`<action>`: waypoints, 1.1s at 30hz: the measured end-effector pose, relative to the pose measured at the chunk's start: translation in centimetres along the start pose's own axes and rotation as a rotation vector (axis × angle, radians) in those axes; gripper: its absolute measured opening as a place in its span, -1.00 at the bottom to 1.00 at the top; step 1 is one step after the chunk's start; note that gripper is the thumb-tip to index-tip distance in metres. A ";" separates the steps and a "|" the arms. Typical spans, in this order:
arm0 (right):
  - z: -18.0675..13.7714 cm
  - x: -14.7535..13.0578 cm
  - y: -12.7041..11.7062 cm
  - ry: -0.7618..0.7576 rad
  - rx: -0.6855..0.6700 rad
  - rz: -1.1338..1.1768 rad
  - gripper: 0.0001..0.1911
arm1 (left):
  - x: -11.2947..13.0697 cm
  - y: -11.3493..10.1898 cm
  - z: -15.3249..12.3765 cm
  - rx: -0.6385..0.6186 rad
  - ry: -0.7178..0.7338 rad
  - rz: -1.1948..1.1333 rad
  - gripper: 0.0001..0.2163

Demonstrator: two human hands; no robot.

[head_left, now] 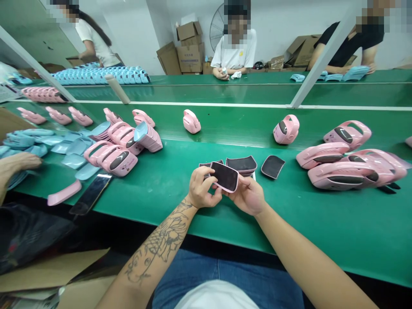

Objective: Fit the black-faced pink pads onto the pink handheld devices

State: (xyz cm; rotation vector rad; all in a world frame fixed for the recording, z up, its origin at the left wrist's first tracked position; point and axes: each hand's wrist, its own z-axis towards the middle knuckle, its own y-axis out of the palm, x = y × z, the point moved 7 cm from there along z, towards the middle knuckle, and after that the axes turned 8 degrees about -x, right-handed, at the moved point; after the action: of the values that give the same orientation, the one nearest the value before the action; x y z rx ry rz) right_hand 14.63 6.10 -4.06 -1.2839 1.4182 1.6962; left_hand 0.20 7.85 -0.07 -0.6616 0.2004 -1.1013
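Observation:
Between both hands, above the near bench, is a small curved panel [225,176] with a dark face and a pink rim. My left hand [204,187] pinches its left end with fingers and thumb. Its right end is gripped by my right hand [247,194], whose fingers are partly hidden behind it. Just beyond the hands lies a stack of similar dark panels [242,165], partly covered by the held one. A single dark panel [273,167] rests to the right of the stack.
Pink handled casings [341,171] cluster at right; more pink casings [111,158] stand left beside blue panels [75,147]. A phone [92,195] and a pink strip [64,192] lie front left. Another person's hand [21,162] reaches in there. Casings sit spaced along the green belt [231,124]; co-workers sit opposite.

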 end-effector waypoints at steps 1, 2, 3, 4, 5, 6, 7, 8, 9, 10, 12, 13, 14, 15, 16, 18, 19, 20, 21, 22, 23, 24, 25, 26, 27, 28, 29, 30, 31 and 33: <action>0.0 0.0 0.0 -0.002 0.007 0.002 -0.38 | -0.1 0.1 0.0 -0.016 -0.017 0.010 -0.78; -0.1 -0.1 0.0 -0.003 0.010 0.013 -0.39 | -0.1 0.2 0.0 -0.031 -0.036 0.021 -0.80; -0.1 0.0 0.0 -0.001 0.008 0.033 -0.40 | -0.2 0.2 0.0 -0.043 -0.049 0.029 -0.81; -0.1 0.0 0.1 0.006 0.003 0.059 -0.41 | -0.1 0.2 0.1 -0.043 -0.049 0.031 -0.81; 0.0 0.1 0.1 0.012 -0.003 0.091 -0.42 | 0.0 0.1 0.1 -0.034 -0.035 0.026 -0.80; 0.0 0.3 0.2 0.019 -0.004 0.125 -0.42 | 0.1 0.0 0.2 -0.019 -0.012 0.014 -0.79; 0.0 0.3 0.1 0.022 -0.002 0.156 -0.42 | 0.2 -0.2 0.3 -0.003 0.012 -0.002 -0.77; 0.1 0.4 0.0 0.021 0.001 0.186 -0.42 | 0.3 -0.3 0.3 0.012 0.036 -0.018 -0.75; 0.2 0.4 0.0 0.015 0.002 0.217 -0.42 | 0.4 -0.4 0.4 0.023 0.057 -0.034 -0.73; 0.2 0.4 -0.1 0.006 -0.002 0.249 -0.42 | 0.4 -0.5 0.4 0.029 0.072 -0.049 -0.72; 0.3 0.2 -0.1 -0.021 -0.020 0.321 -0.39 | 0.4 -0.6 0.4 0.038 0.091 -0.070 -0.70; 0.4 0.1 -0.1 -0.042 -0.026 0.355 -0.37 | 0.4 -0.6 0.2 0.044 0.097 -0.077 -0.69; 0.3 -0.2 -0.2 -0.065 -0.022 0.384 -0.36 | 0.5 -0.8 0.1 0.049 0.099 -0.082 -0.67; 0.3 -0.4 -0.3 -0.087 -0.012 0.405 -0.35 | 0.6 -0.9 0.0 0.055 0.095 -0.083 -0.67; 0.2 -0.6 -0.4 -0.106 0.003 0.420 -0.34 | 0.6 -1.2 -0.2 0.063 0.086 -0.083 -0.66; 0.0 -0.8 -0.4 -0.121 0.026 0.439 -0.33 | 0.1 -2.0 -0.3 0.086 0.045 -0.081 -0.67; -0.1 -0.8 -0.3 -0.120 0.028 0.447 -0.32 | -0.6 -2.5 -0.2 0.104 0.007 -0.072 -0.70; -0.2 -0.8 -0.2 -0.117 0.023 0.454 -0.31 | -1.7 -3.0 0.1 0.127 -0.046 -0.056 -0.73; -0.3 -0.8 0.0 -0.111 0.011 0.460 -0.30 | -3.2 -3.4 0.5 0.151 -0.117 -0.039 -0.76; -0.4 -0.7 0.2 -0.104 -0.006 0.464 -0.30 | -5.2 -3.7 1.0 0.175 -0.205 -0.024 -0.78; -0.4 -0.6 0.5 -0.093 -0.030 0.467 -0.30 | -7.5 -3.8 1.6 0.190 -0.310 -0.010 -0.78; -0.4 -0.6 0.8 -0.081 -0.057 0.470 -0.30 | -10.2 -3.4 2.4 0.186 -0.429 -0.012 -0.74; -0.4 -0.5 1.1 -0.067 -0.087 0.475 -0.31 | -12.9 -2.8 3.2 0.169 -0.553 -0.016 -0.65; -0.4 -0.5 1.4 -0.052 -0.118 0.480 -0.31 | -15.4 -1.7 4.1 0.113 -0.676 -0.016 -0.52; -0.5 -0.6 1.7 -0.039 -0.146 0.487 -0.31 | -17.8 -0.1 5.0 0.020 -0.787 -0.020 -0.39; -0.5 -0.6 1.9 -0.030 -0.167 0.496 -0.32 | -19.8 1.5 5.8 -0.077 -0.887 -0.026 -0.26; -0.5 -0.7 2.1 -0.024 -0.181 0.505 -0.33 | -21.4 3.1 6.6 -0.163 -0.965 -0.038 -0.14; -0.5 -0.8 2.1 -0.021 -0.189 0.515 -0.35 | -22.6 4.5 7.5 -0.204 -1.006 -0.048 -0.04; -0.5 -0.9 2.1 -0.018 -0.193 0.525 -0.36 | -23.6 5.6 8.3 -0.223 -1.035 -0.058 0.05; -0.5 -1.1 2.0 -0.017 -0.197 0.549 -0.39 | -25.0 7.1 9.8 -0.213 -1.085 -0.083 0.16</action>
State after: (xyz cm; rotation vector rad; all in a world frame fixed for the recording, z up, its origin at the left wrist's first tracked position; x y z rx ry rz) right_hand 13.41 5.25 -2.25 -1.0273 1.7372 2.2434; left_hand -1.29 35.60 -0.68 -1.3734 -0.6548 -0.6737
